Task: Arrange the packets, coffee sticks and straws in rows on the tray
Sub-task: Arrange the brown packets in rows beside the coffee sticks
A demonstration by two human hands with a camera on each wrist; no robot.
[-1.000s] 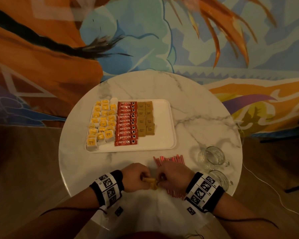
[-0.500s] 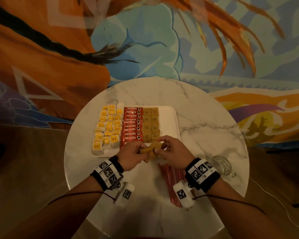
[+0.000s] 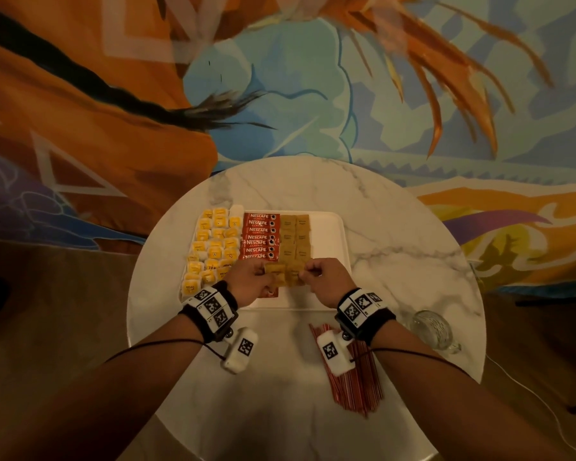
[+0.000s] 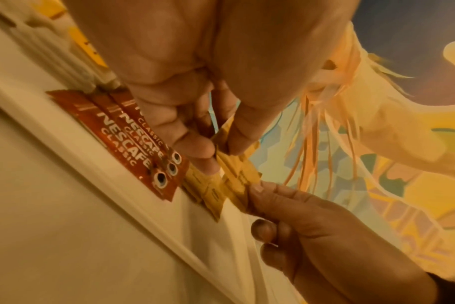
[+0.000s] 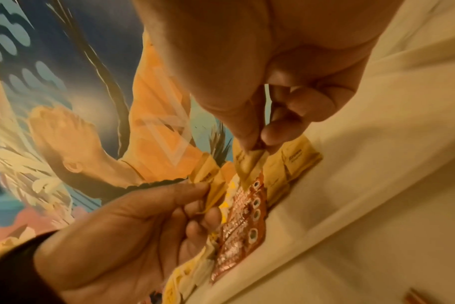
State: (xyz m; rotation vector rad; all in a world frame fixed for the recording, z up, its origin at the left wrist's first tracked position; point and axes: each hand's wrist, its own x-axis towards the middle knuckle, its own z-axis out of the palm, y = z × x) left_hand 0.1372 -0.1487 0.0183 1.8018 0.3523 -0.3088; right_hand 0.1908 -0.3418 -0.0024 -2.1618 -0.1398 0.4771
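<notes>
Big colourful mural wall behind a round marble worktop (image 3: 396, 261), with a white tray (image 3: 330, 234) sitting on it. On the tray there are yellow tea packets (image 3: 213, 247) on the left, red Nescafe coffee sticks (image 3: 259, 236) in a column next to them, then two columns of brown sugar packets (image 3: 295, 239). Both hands are over the tray's near side: the left hand (image 3: 246, 282) pinches one brown packet (image 3: 275, 270) between thumb and fingers, the right hand (image 3: 325, 281) pinches another (image 3: 295, 276) right beside it. The red straws (image 3: 356, 377) lie in a bunch on the worktop off the tray, under the right wrist. A glass mug (image 3: 434, 331) stands near the right edge.
</notes>
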